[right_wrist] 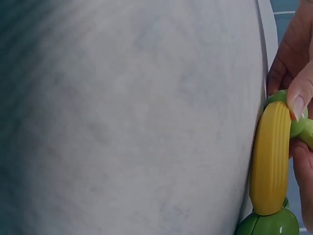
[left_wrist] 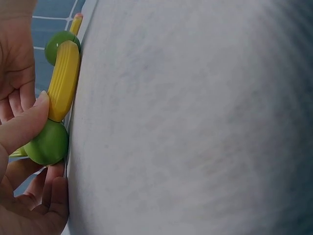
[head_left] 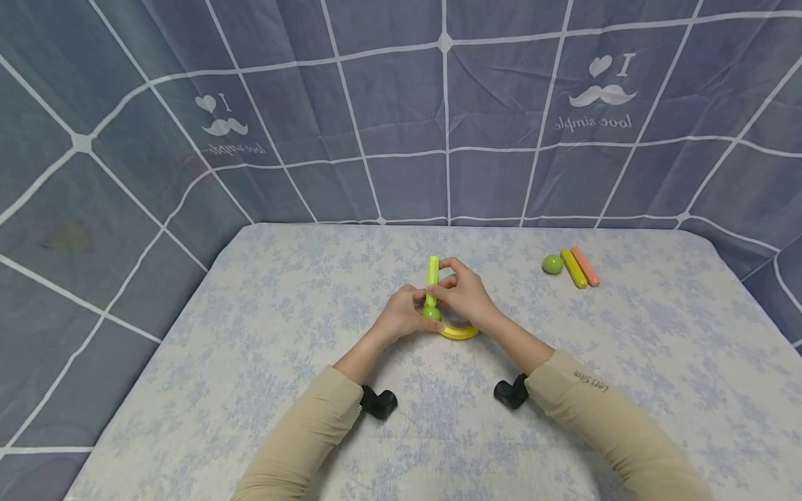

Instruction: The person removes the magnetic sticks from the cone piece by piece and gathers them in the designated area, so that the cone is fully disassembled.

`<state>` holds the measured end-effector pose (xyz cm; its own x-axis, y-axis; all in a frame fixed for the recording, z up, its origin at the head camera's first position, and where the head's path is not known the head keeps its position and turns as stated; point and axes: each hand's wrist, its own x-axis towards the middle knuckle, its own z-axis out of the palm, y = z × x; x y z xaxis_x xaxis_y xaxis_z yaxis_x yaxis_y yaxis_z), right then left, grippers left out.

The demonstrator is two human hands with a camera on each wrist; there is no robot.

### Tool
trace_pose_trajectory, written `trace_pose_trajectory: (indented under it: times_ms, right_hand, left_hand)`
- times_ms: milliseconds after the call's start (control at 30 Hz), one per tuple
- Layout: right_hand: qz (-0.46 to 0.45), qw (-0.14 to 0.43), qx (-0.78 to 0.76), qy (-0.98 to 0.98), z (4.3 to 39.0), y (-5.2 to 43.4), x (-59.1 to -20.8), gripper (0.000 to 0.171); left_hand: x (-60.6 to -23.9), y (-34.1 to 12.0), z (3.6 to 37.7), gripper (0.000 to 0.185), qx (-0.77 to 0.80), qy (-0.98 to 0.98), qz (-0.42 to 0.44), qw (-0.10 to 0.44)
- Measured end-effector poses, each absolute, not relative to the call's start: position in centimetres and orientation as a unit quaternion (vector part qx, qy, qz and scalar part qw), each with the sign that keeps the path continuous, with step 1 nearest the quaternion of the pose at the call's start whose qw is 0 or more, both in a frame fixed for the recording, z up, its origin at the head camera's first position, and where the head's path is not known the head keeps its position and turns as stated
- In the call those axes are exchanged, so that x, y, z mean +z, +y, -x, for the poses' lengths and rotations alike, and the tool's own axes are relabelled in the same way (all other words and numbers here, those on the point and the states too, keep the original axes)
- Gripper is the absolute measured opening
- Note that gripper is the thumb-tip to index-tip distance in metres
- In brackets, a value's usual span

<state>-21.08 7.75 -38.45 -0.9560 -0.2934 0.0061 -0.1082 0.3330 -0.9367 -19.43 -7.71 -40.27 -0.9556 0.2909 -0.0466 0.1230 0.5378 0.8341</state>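
Observation:
Near the middle of the table, my left hand [head_left: 404, 314] grips a green ball [head_left: 431, 314]; its thumb presses where the ball meets a yellow curved bar [head_left: 459, 333]. A bright yellow-green stick [head_left: 433, 268] stands upright on that ball, and my right hand [head_left: 465, 293] pinches it between thumb and fingers. In the right wrist view, the ribbed yellow bar [right_wrist: 270, 159] lies low over the tabletop between the gripped ball and a second green ball [right_wrist: 275, 224]. That second ball is hidden by the right wrist in the head view.
To the right on the patterned tablecloth [head_left: 250, 390] lie a loose green ball [head_left: 553, 264], a yellow stick [head_left: 573, 268] and a salmon-pink stick [head_left: 585, 266]. A blue-grey checked curtain [head_left: 401, 111] hangs along the back and left sides.

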Motion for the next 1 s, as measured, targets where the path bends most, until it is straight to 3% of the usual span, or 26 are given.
trace_pose_trajectory:
  times_ms: [200, 400, 1000]
  right_hand:
    - [0.172, 0.039, -0.523, 0.834, 20.85, 7.89, -38.46, 0.04]
    - [0.239, -0.007, -0.49, 0.838, 20.49, 7.92, -38.35, 0.04]
    - [0.275, 0.011, -0.526, 0.805, 20.15, 8.39, -37.91, 0.039]
  left_hand:
    - [-40.09, -7.65, 19.38, 0.05, 0.459, 0.877, -0.109, 0.093]
    - [-40.02, -7.61, 19.37, 0.044, 0.476, 0.869, -0.098, 0.099]
    - [-39.98, -7.39, 19.39, 0.037, 0.482, 0.866, -0.081, 0.105]
